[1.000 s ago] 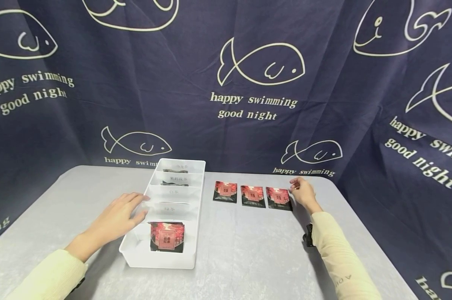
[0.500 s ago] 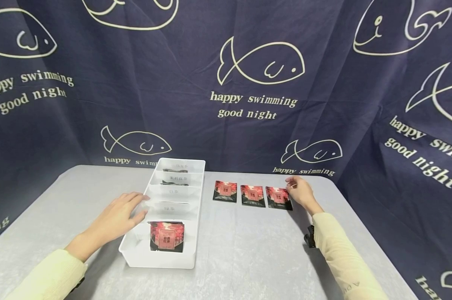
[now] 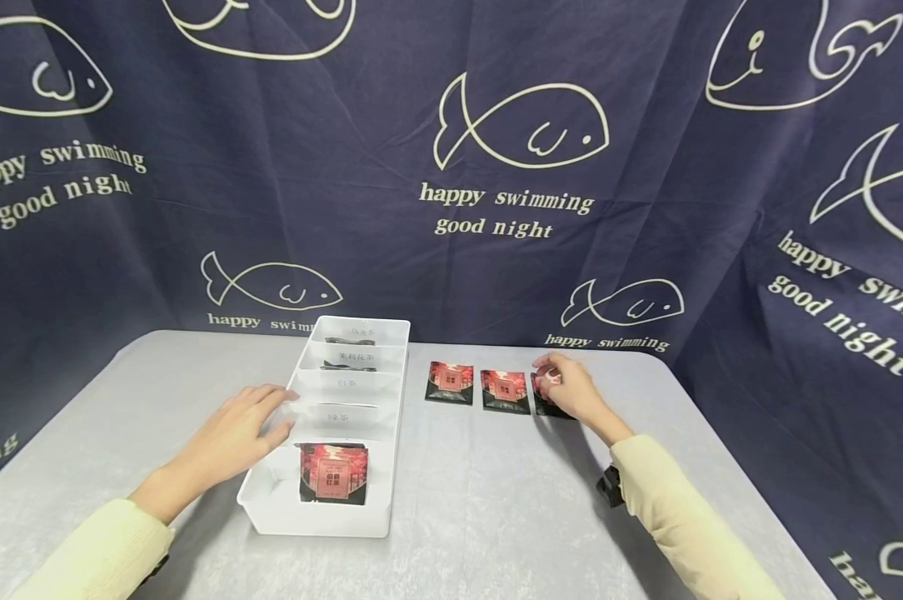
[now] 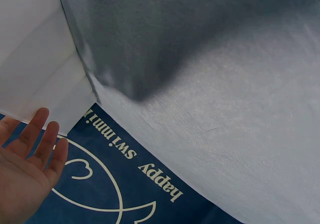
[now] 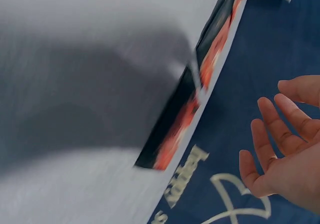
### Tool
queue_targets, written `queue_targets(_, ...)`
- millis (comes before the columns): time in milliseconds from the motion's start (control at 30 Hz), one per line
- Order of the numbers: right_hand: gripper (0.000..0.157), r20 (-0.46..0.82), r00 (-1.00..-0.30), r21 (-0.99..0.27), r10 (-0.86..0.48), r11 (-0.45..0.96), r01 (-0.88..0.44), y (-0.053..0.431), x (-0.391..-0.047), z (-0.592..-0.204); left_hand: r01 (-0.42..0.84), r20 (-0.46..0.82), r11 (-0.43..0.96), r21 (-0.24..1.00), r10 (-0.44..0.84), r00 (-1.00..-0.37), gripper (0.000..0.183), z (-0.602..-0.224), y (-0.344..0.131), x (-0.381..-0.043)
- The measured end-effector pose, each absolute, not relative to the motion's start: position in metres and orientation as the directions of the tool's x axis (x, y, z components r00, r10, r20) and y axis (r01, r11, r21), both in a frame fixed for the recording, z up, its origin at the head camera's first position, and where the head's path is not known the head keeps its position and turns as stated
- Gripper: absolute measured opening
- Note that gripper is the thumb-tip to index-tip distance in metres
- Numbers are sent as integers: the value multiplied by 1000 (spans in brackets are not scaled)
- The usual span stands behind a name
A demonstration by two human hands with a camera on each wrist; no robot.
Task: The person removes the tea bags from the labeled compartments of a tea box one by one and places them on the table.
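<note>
My left hand (image 3: 241, 429) lies along the left side of a long white divided box (image 3: 320, 523), with its fingertips at the rim. In the left wrist view, the left fingers (image 4: 35, 129) are fairly straight against the box's outer wall. My right hand (image 3: 574, 392) is over the rightmost red-and-black tea bag packet (image 3: 547, 408) and hides part of it. Loosely bent right fingers (image 5: 270, 116) show apart from the packets in the right wrist view, holding nothing. Left of it lie a middle tea packet (image 3: 506, 392) and a left tea packet (image 3: 449, 383), flat in a row.
Red tea packets (image 3: 335, 475) stand in the box's front compartment. Dark packet edges (image 3: 349, 365) show in the two rear compartments, and the dividers bear handwritten labels. A grey-white table (image 3: 466, 500) extends to a dark blue fish-print curtain (image 3: 496, 275) behind.
My right hand has moved left from beside the rightmost tea packet to over it. The left hand, the box and the packets have stayed in place.
</note>
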State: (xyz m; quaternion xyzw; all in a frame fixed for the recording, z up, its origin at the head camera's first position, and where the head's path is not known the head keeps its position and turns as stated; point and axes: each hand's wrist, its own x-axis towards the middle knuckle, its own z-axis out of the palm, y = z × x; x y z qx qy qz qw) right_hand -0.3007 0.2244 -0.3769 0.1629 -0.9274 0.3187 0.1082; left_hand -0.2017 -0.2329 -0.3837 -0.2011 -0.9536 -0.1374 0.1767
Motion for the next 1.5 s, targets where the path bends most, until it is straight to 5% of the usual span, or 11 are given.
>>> queue_targets(1500, 19, 356, -627, -384, -693, 503, -774, 73, -206, -355, 434, 392, 878, 203, 333, -857, 35, -385, -234, -203)
